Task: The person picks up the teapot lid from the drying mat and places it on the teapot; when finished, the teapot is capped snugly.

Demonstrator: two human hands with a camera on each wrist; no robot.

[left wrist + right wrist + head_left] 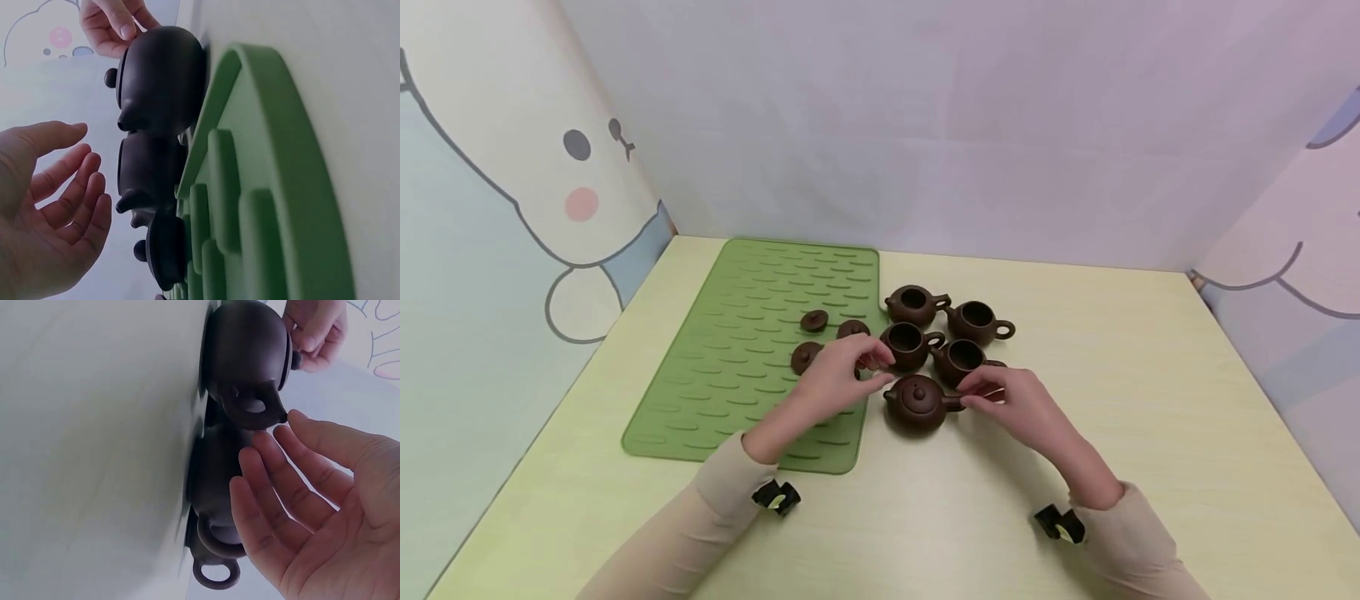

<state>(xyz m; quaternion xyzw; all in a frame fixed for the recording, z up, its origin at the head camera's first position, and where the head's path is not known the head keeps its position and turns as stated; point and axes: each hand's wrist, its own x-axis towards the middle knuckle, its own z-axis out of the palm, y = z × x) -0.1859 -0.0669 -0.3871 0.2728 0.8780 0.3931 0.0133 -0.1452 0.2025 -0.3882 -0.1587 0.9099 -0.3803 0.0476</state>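
Note:
A dark brown teapot [916, 408] with its lid on stands nearest me, spout to the left and handle to the right. My right hand [1011, 402] is at its handle; in the right wrist view the thumb tip is right at the handle [253, 415], fingers loosely spread. My left hand [838, 371] hovers left of the spout, over the green mat's edge, fingers loosely bent and holding nothing. Behind the lidded teapot stand several lidless teapots, among them a front right one [961, 360] and a front left one [907, 346].
Small dark lids lie on the green mat [700, 400], including a back one [814, 321] and one beside my left hand [806, 357]; another is partly hidden by that hand. Two more lidless teapots [913, 305] stand farther back. A pale wall [962, 150] borders the table's far edge.

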